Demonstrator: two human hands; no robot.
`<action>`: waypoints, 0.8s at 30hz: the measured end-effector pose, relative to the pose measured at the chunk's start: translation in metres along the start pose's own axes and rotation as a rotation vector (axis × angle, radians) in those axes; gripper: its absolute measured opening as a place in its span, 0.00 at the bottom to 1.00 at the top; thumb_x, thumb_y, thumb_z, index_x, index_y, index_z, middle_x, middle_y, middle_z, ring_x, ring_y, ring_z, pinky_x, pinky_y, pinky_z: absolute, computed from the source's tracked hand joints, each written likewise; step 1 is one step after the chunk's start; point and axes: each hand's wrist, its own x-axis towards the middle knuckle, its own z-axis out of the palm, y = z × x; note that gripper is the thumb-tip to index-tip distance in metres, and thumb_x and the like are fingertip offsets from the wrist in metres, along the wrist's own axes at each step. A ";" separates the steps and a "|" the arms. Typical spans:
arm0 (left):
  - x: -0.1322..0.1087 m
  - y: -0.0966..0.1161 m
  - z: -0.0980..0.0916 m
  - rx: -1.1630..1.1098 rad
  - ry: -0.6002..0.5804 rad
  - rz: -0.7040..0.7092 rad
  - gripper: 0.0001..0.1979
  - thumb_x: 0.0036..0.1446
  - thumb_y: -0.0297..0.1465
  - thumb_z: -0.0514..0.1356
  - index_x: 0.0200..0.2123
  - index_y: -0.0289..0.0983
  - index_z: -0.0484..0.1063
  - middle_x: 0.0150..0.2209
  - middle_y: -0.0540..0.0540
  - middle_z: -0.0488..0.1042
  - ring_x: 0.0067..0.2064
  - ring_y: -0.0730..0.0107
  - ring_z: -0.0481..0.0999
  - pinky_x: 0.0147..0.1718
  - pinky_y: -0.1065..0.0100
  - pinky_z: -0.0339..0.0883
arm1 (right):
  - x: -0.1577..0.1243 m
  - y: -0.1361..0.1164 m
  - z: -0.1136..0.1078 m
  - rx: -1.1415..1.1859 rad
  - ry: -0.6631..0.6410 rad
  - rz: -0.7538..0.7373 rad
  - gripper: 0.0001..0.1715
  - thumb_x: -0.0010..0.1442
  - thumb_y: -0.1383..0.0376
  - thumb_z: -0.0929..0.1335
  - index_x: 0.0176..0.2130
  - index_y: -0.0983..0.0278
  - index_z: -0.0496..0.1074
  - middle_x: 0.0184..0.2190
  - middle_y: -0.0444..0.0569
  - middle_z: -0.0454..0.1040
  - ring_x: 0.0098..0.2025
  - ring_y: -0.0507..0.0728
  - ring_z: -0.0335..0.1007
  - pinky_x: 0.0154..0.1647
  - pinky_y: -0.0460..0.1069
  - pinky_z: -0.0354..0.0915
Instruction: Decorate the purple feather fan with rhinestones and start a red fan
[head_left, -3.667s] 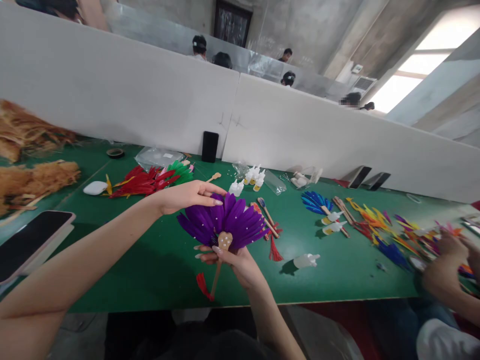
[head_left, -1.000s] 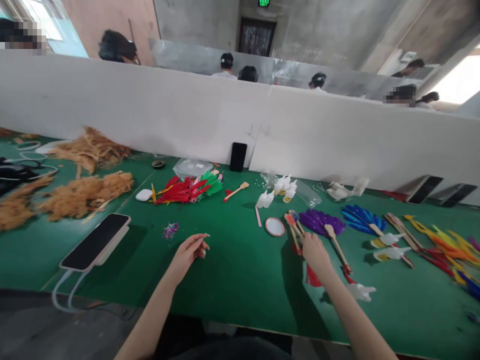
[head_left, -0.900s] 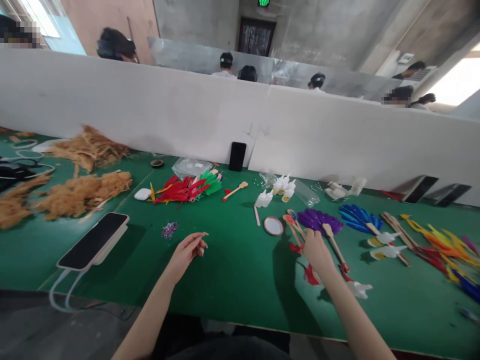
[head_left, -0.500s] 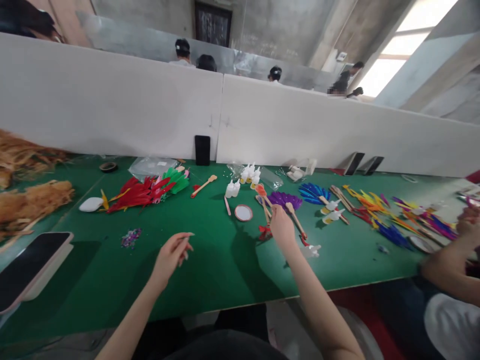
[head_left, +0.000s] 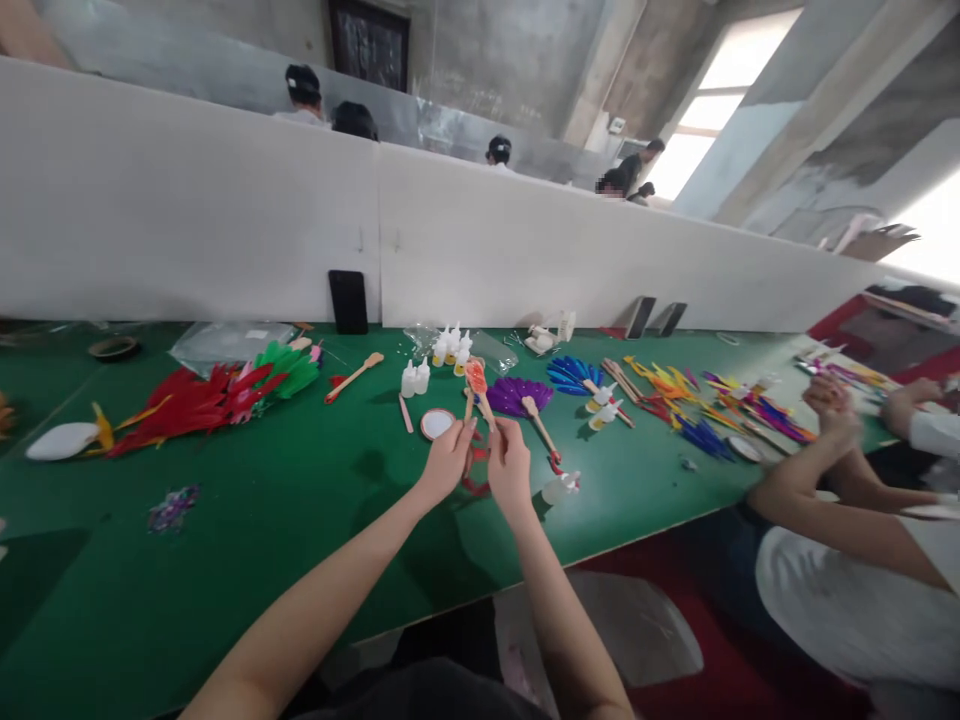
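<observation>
Both my hands meet over the green table (head_left: 315,520). My left hand (head_left: 448,462) and my right hand (head_left: 509,468) pinch the wooden sticks of small fan handles (head_left: 477,390), one with an orange-red top, lifted a little off the table. A red tassel (head_left: 474,478) hangs between my hands. The finished purple feather fan (head_left: 520,396) lies just beyond my right hand. A round white lid (head_left: 436,424) sits beside my left hand.
Red and green feathers (head_left: 202,392) lie at the left, small glue bottles (head_left: 435,362) at the back, a blue fan (head_left: 571,374) and mixed coloured feathers (head_left: 720,412) at the right. Another person's arms (head_left: 832,470) work at the right. A white partition (head_left: 375,240) backs the table, a black phone (head_left: 348,302) leaning on it.
The purple fan has been laid on the table. My left hand moved right to join my right hand at the wooden fan handles, which are now lifted. The camera has swung right.
</observation>
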 end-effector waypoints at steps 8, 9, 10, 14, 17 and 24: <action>-0.018 0.016 0.005 -0.033 0.101 -0.005 0.20 0.61 0.47 0.47 0.26 0.39 0.62 0.11 0.57 0.58 0.13 0.76 0.59 0.17 0.73 0.57 | -0.018 -0.019 -0.006 0.347 0.123 0.163 0.19 0.65 0.55 0.59 0.42 0.66 0.69 0.21 0.39 0.59 0.19 0.48 0.53 0.19 0.44 0.53; -0.019 0.019 0.005 -0.042 0.101 -0.009 0.20 0.61 0.46 0.47 0.26 0.39 0.62 0.11 0.57 0.58 0.13 0.76 0.59 0.16 0.73 0.57 | -0.019 -0.024 -0.008 0.442 0.118 0.197 0.19 0.64 0.54 0.61 0.42 0.66 0.69 0.20 0.38 0.57 0.19 0.48 0.51 0.18 0.44 0.51; -0.021 0.021 0.005 -0.054 0.097 -0.017 0.19 0.61 0.46 0.48 0.26 0.39 0.62 0.11 0.57 0.58 0.13 0.76 0.59 0.16 0.74 0.57 | -0.020 -0.028 -0.010 0.538 0.107 0.226 0.18 0.63 0.54 0.62 0.41 0.65 0.70 0.19 0.37 0.55 0.18 0.47 0.49 0.18 0.44 0.49; -0.026 0.028 0.006 -0.082 0.096 -0.032 0.19 0.61 0.47 0.48 0.27 0.39 0.62 0.12 0.58 0.58 0.13 0.77 0.59 0.15 0.74 0.56 | -0.023 -0.044 -0.018 0.792 0.056 0.291 0.17 0.62 0.53 0.65 0.40 0.64 0.72 0.17 0.35 0.50 0.17 0.46 0.42 0.17 0.44 0.43; -0.023 0.029 0.000 -0.091 0.130 -0.025 0.20 0.61 0.47 0.50 0.27 0.38 0.63 0.12 0.58 0.58 0.13 0.78 0.58 0.15 0.75 0.55 | -0.028 -0.055 -0.024 0.885 0.016 0.335 0.17 0.61 0.52 0.66 0.39 0.64 0.73 0.16 0.34 0.49 0.17 0.46 0.39 0.16 0.44 0.42; -0.017 0.036 -0.029 -0.121 0.231 -0.029 0.18 0.60 0.45 0.53 0.26 0.37 0.63 0.11 0.57 0.58 0.13 0.81 0.58 0.13 0.78 0.51 | -0.037 -0.078 -0.046 1.058 -0.105 0.398 0.14 0.59 0.54 0.69 0.36 0.62 0.74 0.15 0.33 0.48 0.16 0.45 0.34 0.15 0.42 0.42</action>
